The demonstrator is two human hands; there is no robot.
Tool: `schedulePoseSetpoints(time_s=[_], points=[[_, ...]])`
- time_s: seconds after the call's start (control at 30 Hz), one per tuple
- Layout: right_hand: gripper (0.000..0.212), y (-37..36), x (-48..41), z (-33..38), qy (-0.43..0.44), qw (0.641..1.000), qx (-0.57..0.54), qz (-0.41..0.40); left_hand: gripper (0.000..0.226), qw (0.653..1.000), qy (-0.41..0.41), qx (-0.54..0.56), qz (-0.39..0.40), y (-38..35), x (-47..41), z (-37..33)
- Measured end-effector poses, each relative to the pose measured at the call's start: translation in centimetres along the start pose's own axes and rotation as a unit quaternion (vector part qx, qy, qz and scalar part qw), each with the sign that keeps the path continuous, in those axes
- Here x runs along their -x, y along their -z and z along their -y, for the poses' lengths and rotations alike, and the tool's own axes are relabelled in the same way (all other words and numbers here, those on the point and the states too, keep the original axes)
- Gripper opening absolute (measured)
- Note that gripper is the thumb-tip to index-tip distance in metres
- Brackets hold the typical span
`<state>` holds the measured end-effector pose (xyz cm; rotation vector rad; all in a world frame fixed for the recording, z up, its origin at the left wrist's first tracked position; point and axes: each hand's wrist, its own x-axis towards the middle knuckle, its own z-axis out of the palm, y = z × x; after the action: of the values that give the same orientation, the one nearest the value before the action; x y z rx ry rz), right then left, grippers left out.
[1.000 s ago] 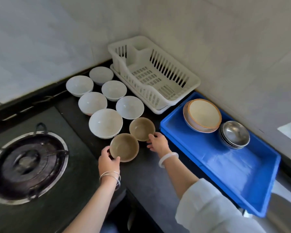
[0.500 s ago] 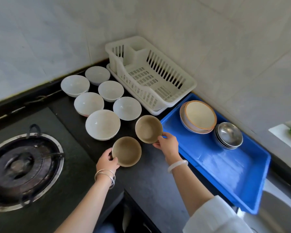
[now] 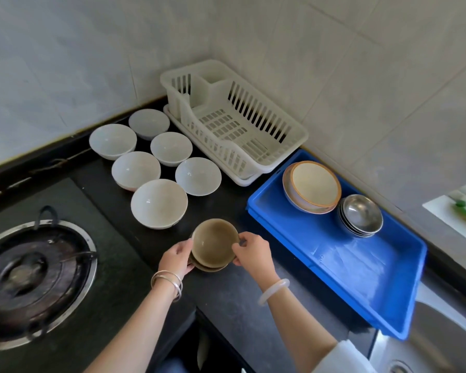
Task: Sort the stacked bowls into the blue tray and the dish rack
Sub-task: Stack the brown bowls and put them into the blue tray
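Note:
Two small brown bowls (image 3: 214, 242) sit nested, one inside the other, on the black counter. My left hand (image 3: 176, 258) grips the stack's left side and my right hand (image 3: 253, 250) pinches the upper bowl's right rim. Several white bowls (image 3: 159, 203) stand apart on the counter behind them. The blue tray (image 3: 334, 267) on the right holds a stack of cream bowls with orange rims (image 3: 314, 185) and a stack of steel bowls (image 3: 361, 215). The white dish rack (image 3: 285, 149) in the corner holds nothing.
A gas burner (image 3: 30, 275) lies at the left. Tiled walls close the back and right. A steel sink edge (image 3: 439, 343) shows at the lower right. The counter's front edge drops off just below my wrists.
My right hand lifted the farther brown bowl and set it into the nearer one, which my left hand holds. The two bowls, side by side before, now form one stack.

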<state>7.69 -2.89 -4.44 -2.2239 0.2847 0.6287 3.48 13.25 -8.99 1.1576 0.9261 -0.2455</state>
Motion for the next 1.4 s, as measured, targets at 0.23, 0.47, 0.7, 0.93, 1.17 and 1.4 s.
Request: schedulePoseSetpoints(time_s=[0.23,0.47,0.7,0.93,1.17,1.4], points=[[0.036,-0.6,-0.2,-0.8,0.016,0.998,0.065,-0.003,0.029,0.998,-0.023,-0.058,0.003,0.2,-0.3,0.5],[0.040,-0.8,-1.1,-2.2,-0.071,0.990,-0.092,0.078,0.032,0.998,-0.019,-0.053,-0.001,-0.9,0.3,0.0],[0.029,3.5,-0.6,-3.3,-0.047,0.978,-0.197,-0.047,0.019,0.992,-0.076,-0.057,0.081,-5.6,2.2,-2.7],[0.018,12.0,0.7,-7.2,-0.044,0.919,-0.340,-0.194,0.012,0.967,-0.092,-0.106,0.210,-15.9,4.3,-3.7],[0.020,18.2,2.6,-14.8,-0.100,0.855,-0.392,-0.324,0.013,0.910,-0.158,-0.253,0.289,-27.2,6.8,1.4],[0.021,21.6,2.2,-21.4,-0.154,0.790,-0.449,-0.388,0.032,0.923,-0.038,-0.223,0.310,-35.9,7.9,7.2]])
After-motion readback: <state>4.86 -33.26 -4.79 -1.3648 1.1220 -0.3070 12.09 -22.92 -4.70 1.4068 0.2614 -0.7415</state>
